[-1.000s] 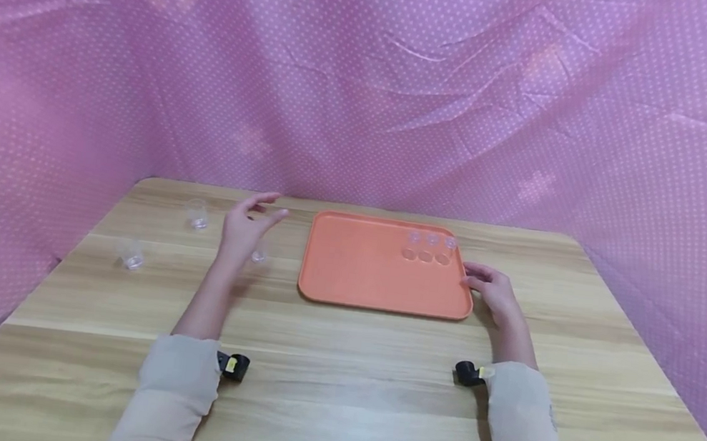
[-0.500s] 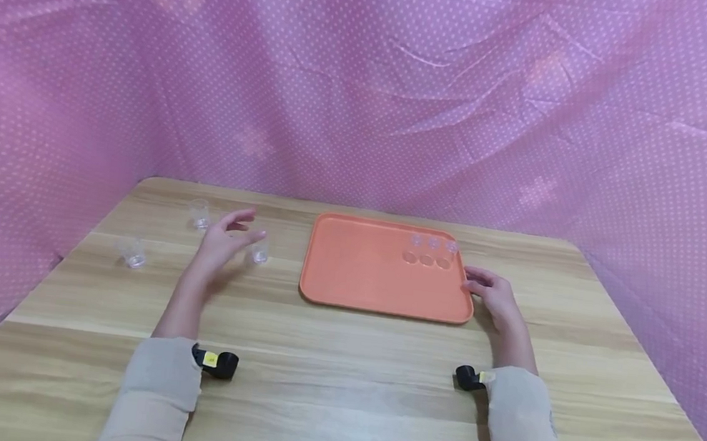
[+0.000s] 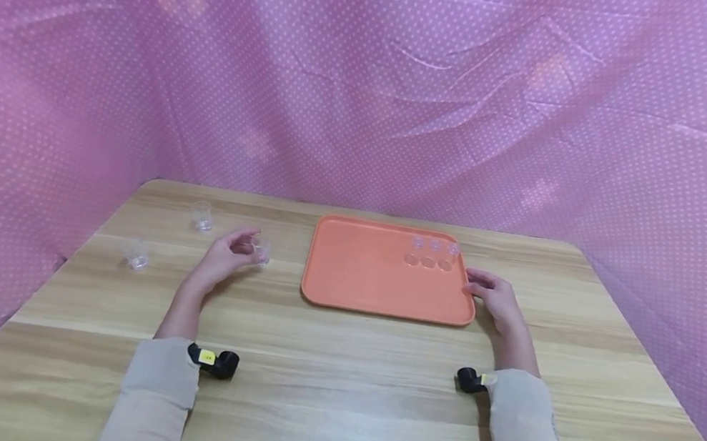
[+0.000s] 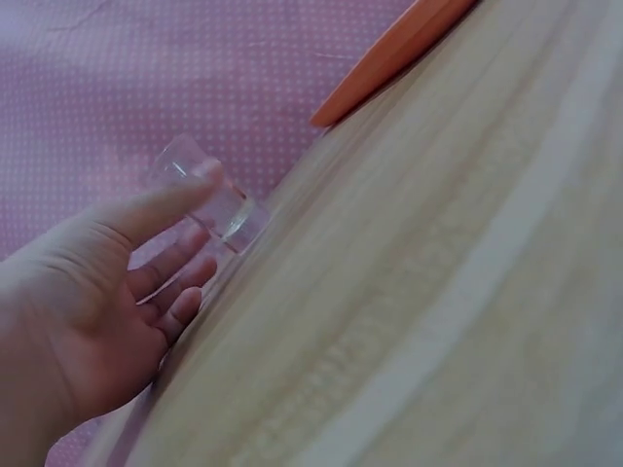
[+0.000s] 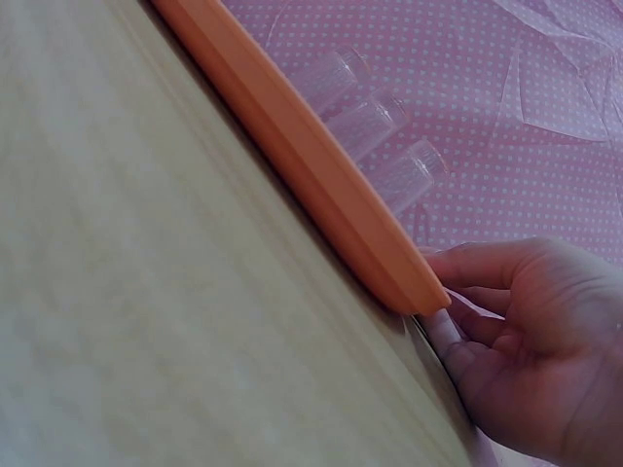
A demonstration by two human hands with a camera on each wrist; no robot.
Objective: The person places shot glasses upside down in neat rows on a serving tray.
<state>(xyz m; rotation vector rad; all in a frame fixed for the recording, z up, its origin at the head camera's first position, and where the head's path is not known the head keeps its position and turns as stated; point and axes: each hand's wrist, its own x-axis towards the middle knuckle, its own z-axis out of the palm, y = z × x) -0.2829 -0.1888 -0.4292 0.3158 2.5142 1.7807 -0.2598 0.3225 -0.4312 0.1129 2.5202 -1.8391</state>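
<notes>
My left hand [image 3: 220, 260] pinches a small clear plastic cup [image 3: 262, 250] between thumb and fingers, left of the orange tray [image 3: 361, 271]. In the left wrist view the thumb lies across the near side of that cup [image 4: 234, 216], whose base is at the tabletop; the index finger is mostly hidden behind it. On the other side, my right hand [image 3: 493, 293] grips the tray's right rim. The right wrist view has its fingers and thumb at the tray corner [image 5: 404, 282]. Three clear cups [image 3: 429, 253] stand mouth down in a row at the tray's back right.
Two more clear cups stand on the wooden table [image 3: 337, 377] to the left: one farther back [image 3: 202, 219], one nearer cup [image 3: 137, 257] toward the left edge. A pink dotted cloth [image 3: 367, 92] hangs behind and around the table.
My left hand moved left and nearer me, away from above the cup, then closed its thumb and fingers on it. The right hand stayed at the tray rim.
</notes>
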